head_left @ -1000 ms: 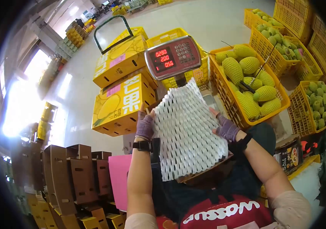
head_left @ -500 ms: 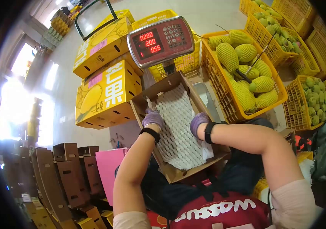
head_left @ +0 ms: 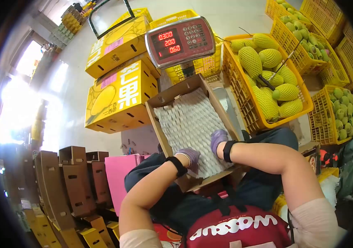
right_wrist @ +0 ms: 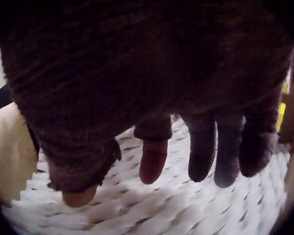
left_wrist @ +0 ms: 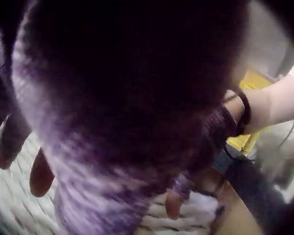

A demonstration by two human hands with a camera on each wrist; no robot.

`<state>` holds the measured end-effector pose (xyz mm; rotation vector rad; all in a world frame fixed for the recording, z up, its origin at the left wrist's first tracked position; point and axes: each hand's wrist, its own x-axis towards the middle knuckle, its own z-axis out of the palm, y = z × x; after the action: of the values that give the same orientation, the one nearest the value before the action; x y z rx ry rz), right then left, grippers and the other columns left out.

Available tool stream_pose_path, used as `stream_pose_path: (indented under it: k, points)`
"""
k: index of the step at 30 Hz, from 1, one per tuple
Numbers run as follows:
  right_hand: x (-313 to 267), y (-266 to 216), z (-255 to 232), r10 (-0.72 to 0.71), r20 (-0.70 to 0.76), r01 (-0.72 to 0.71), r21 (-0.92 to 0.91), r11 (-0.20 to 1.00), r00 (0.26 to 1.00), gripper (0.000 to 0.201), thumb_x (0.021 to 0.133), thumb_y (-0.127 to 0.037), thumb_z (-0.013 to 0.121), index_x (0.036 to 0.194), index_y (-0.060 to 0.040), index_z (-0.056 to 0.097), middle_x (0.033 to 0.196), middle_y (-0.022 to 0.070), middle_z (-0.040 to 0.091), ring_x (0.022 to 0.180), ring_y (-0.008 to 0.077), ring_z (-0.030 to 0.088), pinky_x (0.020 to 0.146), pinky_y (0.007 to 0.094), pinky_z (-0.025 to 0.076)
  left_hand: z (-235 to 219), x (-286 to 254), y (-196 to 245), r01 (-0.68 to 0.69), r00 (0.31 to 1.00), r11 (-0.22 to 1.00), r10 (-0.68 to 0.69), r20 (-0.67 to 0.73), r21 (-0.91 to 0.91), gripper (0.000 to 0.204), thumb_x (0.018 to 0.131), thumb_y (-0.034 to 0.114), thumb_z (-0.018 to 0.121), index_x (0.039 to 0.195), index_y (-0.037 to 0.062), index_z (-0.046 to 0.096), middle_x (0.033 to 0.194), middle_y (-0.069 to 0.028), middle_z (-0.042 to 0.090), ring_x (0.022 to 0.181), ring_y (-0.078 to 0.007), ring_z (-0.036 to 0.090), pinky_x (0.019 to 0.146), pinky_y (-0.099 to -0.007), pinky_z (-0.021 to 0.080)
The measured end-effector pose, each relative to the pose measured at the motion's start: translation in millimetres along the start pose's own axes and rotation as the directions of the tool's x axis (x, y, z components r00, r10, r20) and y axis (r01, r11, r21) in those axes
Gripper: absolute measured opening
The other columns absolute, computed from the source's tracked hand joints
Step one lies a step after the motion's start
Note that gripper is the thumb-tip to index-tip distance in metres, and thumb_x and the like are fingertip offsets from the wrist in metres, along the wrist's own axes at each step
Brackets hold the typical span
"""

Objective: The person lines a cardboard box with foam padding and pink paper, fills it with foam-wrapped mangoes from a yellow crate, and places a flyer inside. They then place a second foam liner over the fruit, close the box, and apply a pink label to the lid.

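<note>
A white foam net sheet (head_left: 189, 120) lines the bottom of an open cardboard box (head_left: 222, 108) in front of the person's lap. The left hand (head_left: 191, 158), in a purple glove with bare fingertips, presses on the sheet near the box's close end. Its fingers (left_wrist: 40, 174) extend onto the white netting in the left wrist view. Farther along the right side, the similarly gloved right hand (head_left: 218, 140) rests on the same sheet. The right wrist view shows its fingers (right_wrist: 202, 152) straight and slightly spread, pointing down at the foam.
A scale display (head_left: 180, 42) with red digits stands beyond the box. To its right sits a yellow crate (head_left: 263, 123) of net-wrapped mangoes, with more fruit crates (head_left: 318, 124) behind. Yellow mango cartons (head_left: 118, 97) stand at left, brown boxes (head_left: 77, 186) at lower left.
The foam sheet went from being held up in both hands to lying inside the box. The left hand slid toward the body along it. The scale's top reading rose from 0.280 to 0.300.
</note>
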<state>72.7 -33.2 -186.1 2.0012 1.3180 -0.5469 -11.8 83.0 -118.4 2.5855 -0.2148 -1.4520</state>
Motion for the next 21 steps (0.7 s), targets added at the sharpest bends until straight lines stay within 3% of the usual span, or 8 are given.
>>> stream_pose_path:
  k: [4, 8, 10, 12, 14, 16, 20, 21]
  points:
    - [-11.4, 10.7, -5.3, -0.099, 0.008, 0.100, -0.037, 0.994, 0.995, 0.028, 0.085, -0.017, 0.061, 0.112, -0.0170, 0.071, 0.113, 0.0014, 0.068, 0.105, 0.0244, 0.063, 0.075, 0.0497, 0.048, 5.2, 3.9, 13.6, 0.007, 1.000, 1.000, -0.007, -0.012, 0.019, 0.078, 0.068, 0.050, 0.075, 0.127, 0.0041, 0.053, 0.106, -0.0238, 0.066, 0.112, -0.0413, 0.057, 0.094, -0.0453, 0.046]
    - [-74.1, 31.8, -36.7, -0.172, -0.133, 0.182, 0.073, 0.981, 0.976, 0.026, 0.081, -0.014, 0.061, 0.103, -0.0083, 0.073, 0.105, 0.0092, 0.069, 0.098, 0.0244, 0.065, 0.074, 0.0491, 0.048, 16.9, -34.6, 19.1, 0.016, 0.977, 0.969, -0.068, -0.202, -0.247, 0.088, 0.070, 0.054, 0.073, 0.140, 0.0096, 0.042, 0.139, -0.0270, 0.042, 0.121, -0.0429, 0.048, 0.103, -0.0443, 0.039]
    - [-98.9, 46.8, -31.8, -0.025, -0.619, 0.122, 0.116, 0.986, 0.785, 0.019, 0.078, -0.012, 0.060, 0.091, -0.0051, 0.073, 0.091, 0.0096, 0.068, 0.091, 0.0260, 0.066, 0.072, 0.0462, 0.050, 35.5, -80.0, 15.2, -0.093, 0.748, 0.956, -0.118, -0.654, -0.278, 0.069, 0.076, 0.040, 0.074, 0.133, 0.0088, 0.050, 0.128, -0.0237, 0.053, 0.109, -0.0372, 0.058, 0.096, -0.0403, 0.046]
    - [-115.2, 68.0, -24.8, 0.172, -0.586, 0.080, 0.379, 0.922, 0.792, 0.031, 0.075, -0.014, 0.067, 0.105, -0.0060, 0.065, 0.092, 0.0088, 0.064, 0.089, 0.0314, 0.064, 0.071, 0.0442, 0.051, 40.2, -141.6, 5.2, -0.364, 0.497, 0.702, -0.409, -0.765, -0.612, 0.041, 0.082, 0.027, 0.072, 0.116, 0.0054, 0.061, 0.107, -0.0183, 0.063, 0.099, -0.0289, 0.062, 0.084, -0.0351, 0.051]
    - [-152.9, 72.9, -20.6, 0.379, -0.511, -0.036, 0.560, 0.828, 0.772, 0.043, 0.081, -0.012, 0.058, 0.123, -0.0040, 0.055, 0.082, 0.0141, 0.067, 0.085, 0.0310, 0.066, 0.070, 0.0413, 0.051, 76.2, -184.0, -38.0, -0.438, 0.299, 0.550, -0.657, -0.693, -0.711, 0.024, 0.083, 0.018, 0.071, 0.102, 0.0032, 0.065, 0.090, -0.0113, 0.065, 0.077, -0.0190, 0.064, 0.070, -0.0287, 0.053]
    - [-157.6, 83.1, -5.0, 0.225, -0.201, -0.061, 0.602, 0.796, 0.953, 0.057, 0.084, -0.013, 0.057, 0.138, -0.0104, 0.039, 0.084, 0.0187, 0.067, 0.082, 0.0337, 0.066, 0.070, 0.0432, 0.051, 130.9, -212.9, -99.8, -0.369, 0.231, 0.338, -0.869, -0.438, -0.866, 0.015, 0.086, 0.016, 0.066, 0.095, 0.0040, 0.064, 0.077, -0.0075, 0.064, 0.059, -0.0149, 0.060, 0.054, -0.0286, 0.051]
    - [-162.1, 76.2, 7.2, 0.267, -0.125, -0.127, 0.643, 0.755, 0.956, 0.060, 0.085, -0.011, 0.056, 0.141, -0.0155, 0.036, 0.086, 0.0212, 0.066, 0.083, 0.0368, 0.065, 0.071, 0.0460, 0.051, 239.6, -201.1, -183.9, -0.223, 0.363, -0.052, -0.931, -0.034, -0.973, 0.010, 0.084, 0.016, 0.060, 0.087, 0.0063, 0.063, 0.070, -0.0072, 0.063, 0.047, -0.0150, 0.054, 0.039, -0.0310, 0.044]
    - [-165.7, 75.0, 4.5, 0.281, -0.134, -0.132, 0.644, 0.753, 0.950, 0.062, 0.085, -0.010, 0.057, 0.142, -0.0156, 0.035, 0.087, 0.0211, 0.066, 0.083, 0.0367, 0.065, 0.071, 0.0459, 0.051, 258.9, -187.4, -194.4, -0.133, 0.409, 0.001, -0.911, -0.056, -0.991, 0.012, 0.083, 0.017, 0.061, 0.086, 0.0058, 0.063, 0.068, -0.0073, 0.063, 0.048, -0.0154, 0.055, 0.039, -0.0314, 0.044]
